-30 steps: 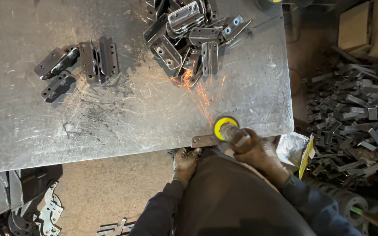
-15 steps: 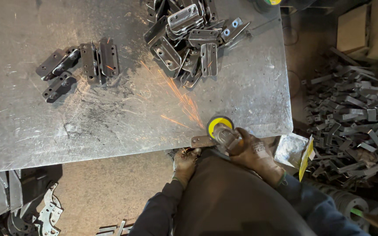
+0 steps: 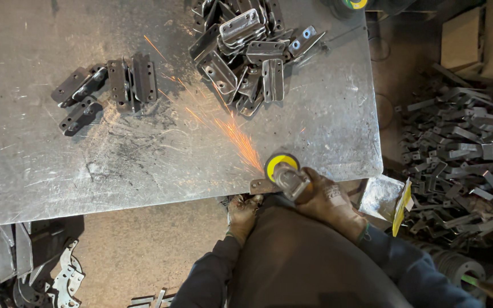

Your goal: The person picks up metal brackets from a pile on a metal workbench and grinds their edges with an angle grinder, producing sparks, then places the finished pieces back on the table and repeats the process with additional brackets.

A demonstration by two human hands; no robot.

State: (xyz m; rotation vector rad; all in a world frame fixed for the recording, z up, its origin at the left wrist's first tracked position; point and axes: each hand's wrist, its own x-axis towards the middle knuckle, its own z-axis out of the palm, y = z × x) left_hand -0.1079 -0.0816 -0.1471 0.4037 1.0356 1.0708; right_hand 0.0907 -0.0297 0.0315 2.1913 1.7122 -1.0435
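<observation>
Looking down, much of both arms is hidden behind the dark-clothed torso at lower centre, and the small flat steel bracket [image 3: 261, 186] at the near edge of the scratched grey metal surface [image 3: 87, 165] is partly covered by the angle grinder with a yellow-centred disc [image 3: 283, 169]. The gloved right hand [image 3: 329, 202] is wrapped tightly around the grinder body, fingers fully closed on it. The gloved left hand [image 3: 242, 210] is pressed against the bracket from below the edge; how far its fingers curl cannot be told. Orange sparks [image 3: 229, 131] are thrown toward the heap of dark steel brackets [image 3: 246, 51] at upper centre.
</observation>
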